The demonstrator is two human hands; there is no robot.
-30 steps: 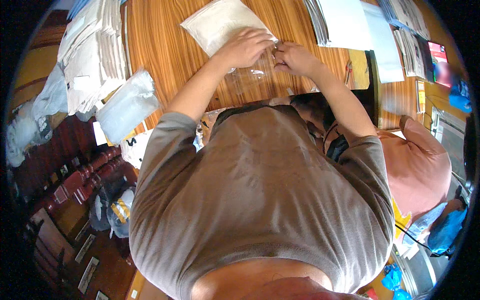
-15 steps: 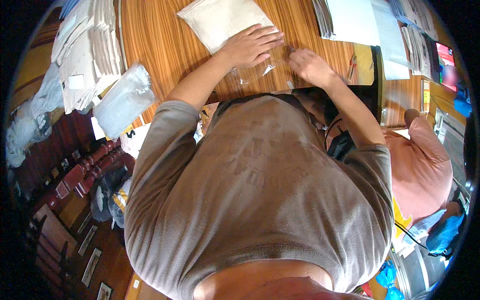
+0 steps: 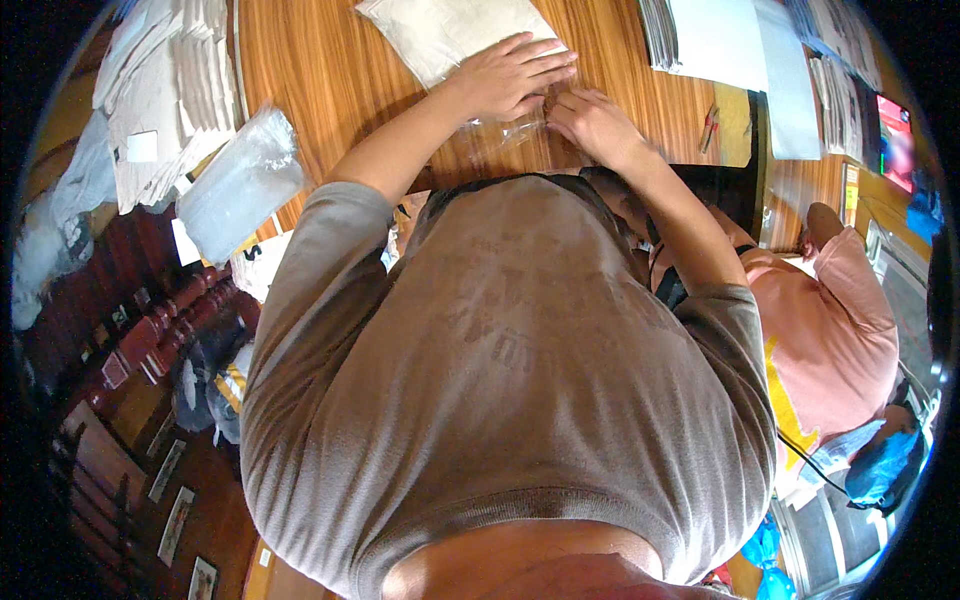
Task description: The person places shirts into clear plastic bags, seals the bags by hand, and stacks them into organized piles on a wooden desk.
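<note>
A folded cream cloth in a clear plastic bag (image 3: pixel 455 35) lies on the wood-grain table before me. My left hand (image 3: pixel 512 80) rests on the bag's near right part, palm down with the fingers spread. Beside it, my right hand (image 3: pixel 597 128) has its fingers curled in close to the bag's edge. Whatever those fingertips pinch is hidden. Clear plastic film (image 3: pixel 505 135) from the bag's near end shows shiny creases below my left hand.
A pile of clear plastic bags (image 3: pixel 240 185) and a tall stack of folded cream cloth (image 3: pixel 170 90) are at the left. Red-handled snips (image 3: pixel 709 130) lie to the right, below white sheets (image 3: pixel 715 45). A person in a pink top (image 3: pixel 830 340) sits at my right.
My right hand has moved left along the bag's near edge, closer to my left hand. The left hand has shifted slightly while staying on the bag.
</note>
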